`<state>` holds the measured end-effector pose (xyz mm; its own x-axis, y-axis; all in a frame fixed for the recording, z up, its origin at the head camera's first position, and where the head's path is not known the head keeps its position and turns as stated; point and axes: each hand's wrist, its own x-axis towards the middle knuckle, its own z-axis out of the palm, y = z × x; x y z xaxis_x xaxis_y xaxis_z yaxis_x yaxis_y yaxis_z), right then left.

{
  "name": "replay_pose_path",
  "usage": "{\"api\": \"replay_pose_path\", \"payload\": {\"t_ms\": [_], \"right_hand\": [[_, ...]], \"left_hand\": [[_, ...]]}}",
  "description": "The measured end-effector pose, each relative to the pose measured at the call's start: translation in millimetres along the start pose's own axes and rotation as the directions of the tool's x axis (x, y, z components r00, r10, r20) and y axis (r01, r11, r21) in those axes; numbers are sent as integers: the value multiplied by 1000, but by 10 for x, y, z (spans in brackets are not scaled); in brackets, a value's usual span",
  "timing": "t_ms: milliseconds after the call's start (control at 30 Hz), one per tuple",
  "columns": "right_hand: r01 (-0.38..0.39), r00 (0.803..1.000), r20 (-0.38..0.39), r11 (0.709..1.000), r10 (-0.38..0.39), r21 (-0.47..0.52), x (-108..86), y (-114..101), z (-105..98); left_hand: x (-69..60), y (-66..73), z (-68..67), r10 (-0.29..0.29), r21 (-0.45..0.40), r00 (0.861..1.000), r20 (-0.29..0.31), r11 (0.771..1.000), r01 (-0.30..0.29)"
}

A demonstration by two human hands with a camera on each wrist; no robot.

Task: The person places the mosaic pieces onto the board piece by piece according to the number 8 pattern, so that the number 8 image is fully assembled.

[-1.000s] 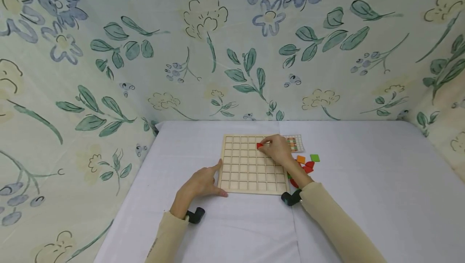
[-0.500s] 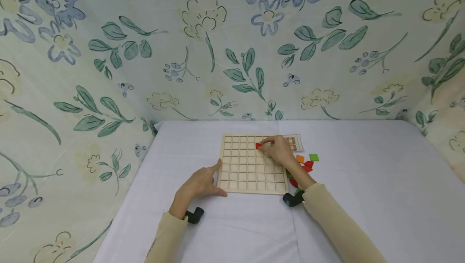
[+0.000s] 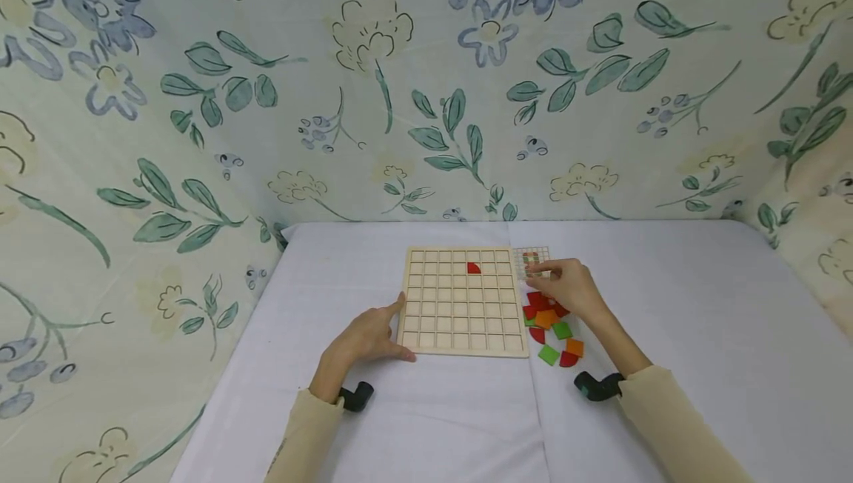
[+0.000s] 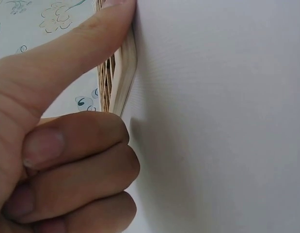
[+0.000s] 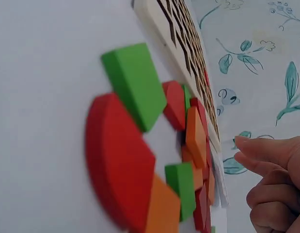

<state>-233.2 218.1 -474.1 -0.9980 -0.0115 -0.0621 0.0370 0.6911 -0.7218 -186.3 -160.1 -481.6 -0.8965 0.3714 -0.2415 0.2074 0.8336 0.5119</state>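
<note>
My left hand [image 3: 369, 335] holds the near left corner of a light wooden grid board [image 3: 443, 307], the thumb at its front edge and the index finger along its left side. In the left wrist view the other fingers [image 4: 86, 170] are curled. A red quarter-round tile [image 3: 474, 268] sits in one cell of the board's second row from the back. My right hand [image 3: 571, 287] hovers over a small pattern card [image 3: 522, 264] right of the board. Its thumb and index finger reach forward with nothing seen between them; the remaining fingers [image 5: 273, 194] are folded.
Loose tiles lie beside the board's right edge: red, orange [image 3: 574, 348] and green [image 3: 549, 354] ones, some overlapping. A white cloth [image 3: 333, 268] covers the table, and a floral curtain [image 3: 266, 135] hangs behind it. Black wrist mounts [image 3: 597, 387] sit on both arms.
My right hand has let go of the red tile, which stays in its cell, and has moved right off the board to the card. More loose tiles show. The left hand stays put.
</note>
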Motion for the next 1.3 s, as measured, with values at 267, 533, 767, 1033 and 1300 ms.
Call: {"api": "replay_pose_path", "payload": {"t_ms": [267, 533, 767, 1033, 1300], "right_hand": [[-69, 997, -34, 996, 68, -49, -204, 227, -169], [-66, 996, -69, 996, 62, -56, -278, 399, -226], [-89, 995, -47, 996, 89, -4, -273, 448, -190], [-92, 995, -28, 996, 92, 12, -230, 468, -145], [-96, 995, -9, 995, 96, -4, -206, 384, -123]], "left_hand": [[-14, -27, 0, -15, -10, 1000, 5, 1000, 15], [-8, -41, 3, 0, -30, 1000, 7, 1000, 0], [-2, -30, 1, -1, -46, 1000, 7, 999, 2], [13, -28, 14, 15, -49, 1000, 10, 999, -15], [-8, -17, -3, 15, -47, 1000, 7, 999, -15]]}}
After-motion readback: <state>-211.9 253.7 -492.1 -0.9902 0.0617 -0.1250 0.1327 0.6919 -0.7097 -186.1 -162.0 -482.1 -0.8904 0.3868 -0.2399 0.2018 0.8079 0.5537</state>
